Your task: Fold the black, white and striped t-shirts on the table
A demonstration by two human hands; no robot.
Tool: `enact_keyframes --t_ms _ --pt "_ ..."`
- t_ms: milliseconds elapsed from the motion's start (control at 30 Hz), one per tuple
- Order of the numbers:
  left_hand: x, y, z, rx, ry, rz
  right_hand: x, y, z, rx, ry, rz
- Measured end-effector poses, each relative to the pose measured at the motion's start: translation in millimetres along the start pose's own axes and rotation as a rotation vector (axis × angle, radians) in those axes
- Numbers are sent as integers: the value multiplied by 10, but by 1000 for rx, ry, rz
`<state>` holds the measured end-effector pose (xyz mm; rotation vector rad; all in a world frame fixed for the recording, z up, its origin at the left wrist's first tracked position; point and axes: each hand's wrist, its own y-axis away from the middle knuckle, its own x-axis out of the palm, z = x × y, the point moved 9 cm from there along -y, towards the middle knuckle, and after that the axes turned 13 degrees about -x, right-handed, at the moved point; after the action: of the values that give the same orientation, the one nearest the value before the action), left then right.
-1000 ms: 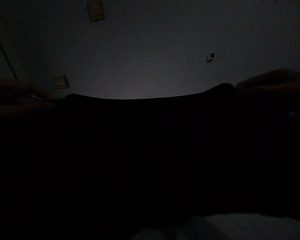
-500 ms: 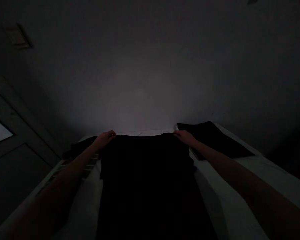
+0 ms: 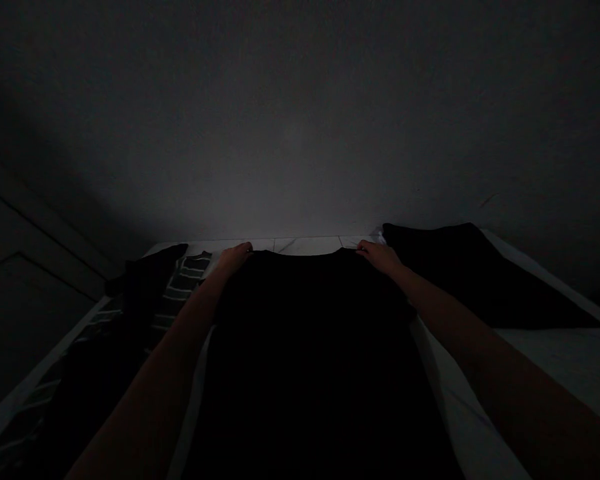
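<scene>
A black T-shirt is stretched out before me, with its neckline at the far end and its lower part running out of view at the bottom. My left hand is closed on the shirt's left shoulder. At the opposite shoulder, my right hand pinches the cloth. Between the two hands the neckline sags slightly. The picture is very dark, so folds and details in the black cloth are hidden.
Left of the shirt lie a striped garment and dark clothing. A folded black cloth lies to the right on the pale tiled floor. Behind stands a grey wall; a door is at far left.
My view has tilted downward, showing more of the garments on both sides. The shirt looks flatter and its sleeves spread wider. Both hands keep their hold at the shoulders.
</scene>
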<state>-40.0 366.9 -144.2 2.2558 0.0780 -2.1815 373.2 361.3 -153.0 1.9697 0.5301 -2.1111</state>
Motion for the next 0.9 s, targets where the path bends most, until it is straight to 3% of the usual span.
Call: enact_keyframes --t_ms 333,500,633,700,767,833,900 --pt "19 -450 -47 -12 -65 -10 70 -428 -98 -16 83 10" --pt "4 -485 -35 -50 -111 -21 112 -595 -124 -35 113 -19" --pt "-130 -392 -131 -58 -139 -80 121 -591 -246 21 -43 -72" --pt "-236 -265 -301 -42 -144 -142 99 -506 -390 103 -142 -106" --pt "-305 -61 -616 17 -127 -190 88 -364 -544 195 -197 -87" --pt "-285 214 -1086 133 -60 -180 109 -187 -638 257 -236 13" --pt "-172 525 -1663 284 48 -96 122 12 -665 299 -277 127"
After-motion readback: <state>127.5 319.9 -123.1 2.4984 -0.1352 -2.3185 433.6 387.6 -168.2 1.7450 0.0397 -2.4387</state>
